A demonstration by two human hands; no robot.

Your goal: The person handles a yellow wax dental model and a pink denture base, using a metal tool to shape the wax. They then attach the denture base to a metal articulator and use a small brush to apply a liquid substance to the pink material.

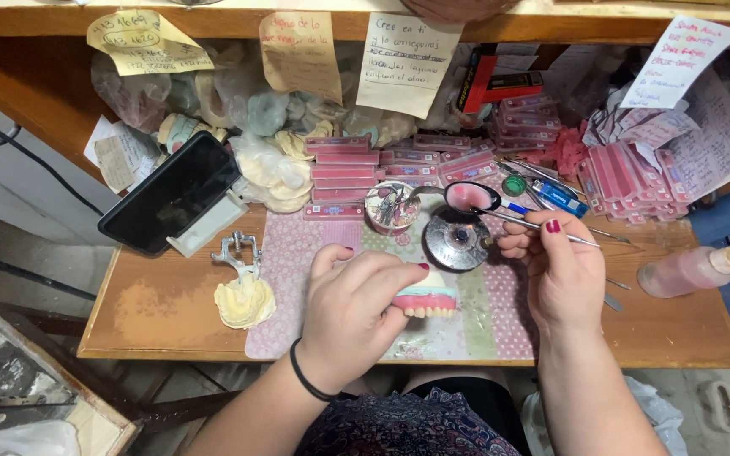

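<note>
From the head camera, the left hand curls its fingers closed around a denture, pink gum above a row of teeth, held just over the patterned mat at the table's front edge. The right hand pinches a thin metal tool between thumb and fingertips, the other fingers folded in; the tool's tip lies by a spoon of pink wax. A round burner sits just beside that hand. A phone leans at the left.
</note>
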